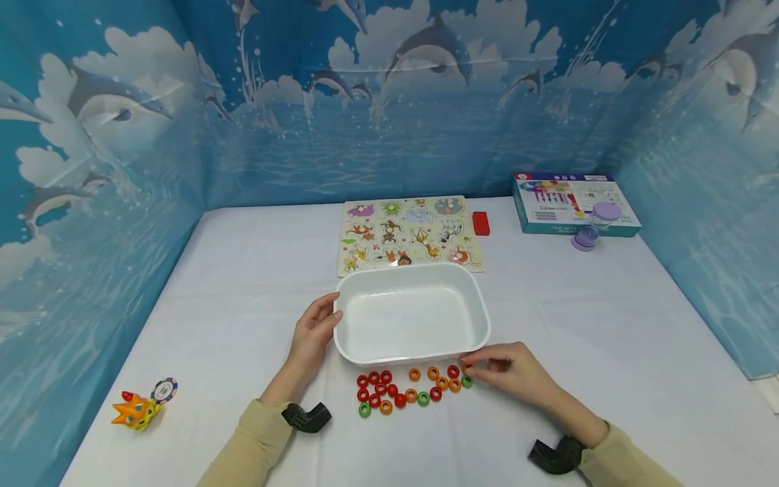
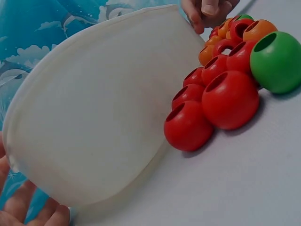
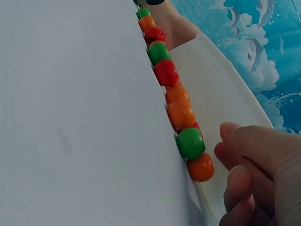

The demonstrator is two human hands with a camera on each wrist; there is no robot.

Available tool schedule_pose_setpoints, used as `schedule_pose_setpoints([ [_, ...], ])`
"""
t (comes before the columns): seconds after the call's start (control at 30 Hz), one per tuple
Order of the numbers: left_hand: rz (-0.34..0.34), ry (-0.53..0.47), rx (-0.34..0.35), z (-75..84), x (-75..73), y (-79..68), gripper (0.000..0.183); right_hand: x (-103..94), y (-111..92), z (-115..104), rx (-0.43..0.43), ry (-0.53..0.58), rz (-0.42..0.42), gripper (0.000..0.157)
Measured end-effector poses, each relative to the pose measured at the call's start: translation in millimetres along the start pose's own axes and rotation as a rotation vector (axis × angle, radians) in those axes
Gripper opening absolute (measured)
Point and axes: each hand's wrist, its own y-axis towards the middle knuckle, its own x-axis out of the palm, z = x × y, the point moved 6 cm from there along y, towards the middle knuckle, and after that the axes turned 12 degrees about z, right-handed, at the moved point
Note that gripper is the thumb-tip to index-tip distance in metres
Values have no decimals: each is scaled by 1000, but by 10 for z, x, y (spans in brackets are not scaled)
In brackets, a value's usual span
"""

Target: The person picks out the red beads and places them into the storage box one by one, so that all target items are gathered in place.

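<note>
A white rectangular plastic tub (image 1: 410, 318) stands in the middle of the table. At its left end my left hand (image 1: 314, 333) touches the rim with fairly straight fingers; in the left wrist view, the fingers (image 2: 21, 202) lie against its outside wall. My right hand (image 1: 511, 368) is at the tub's near right corner, fingers loosely bent. Its fingertips are right by an orange bead (image 3: 201, 167), and nothing shows between them in the right wrist view. Red beads (image 1: 374, 401), orange beads (image 1: 433, 373) and green beads (image 1: 422, 399) lie along the tub's near side.
Behind the tub lies an animal puzzle board (image 1: 404, 230) beside a red block (image 1: 481, 223). A flat box (image 1: 572, 210) and a purple-capped sand timer (image 1: 594, 226) are at the back right. An orange-yellow toy (image 1: 135, 411) and a round token (image 1: 164, 390) sit at the left.
</note>
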Motion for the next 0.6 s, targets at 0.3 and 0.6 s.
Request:
schedule_pose_setpoints([
  [0.3, -12, 17, -1, -17, 11, 14, 45, 104, -64, 233, -57, -92, 30, 20],
  [0.6, -30, 28, -5, -9, 15, 40, 48, 160, -84, 355, -21, -178, 27, 17],
])
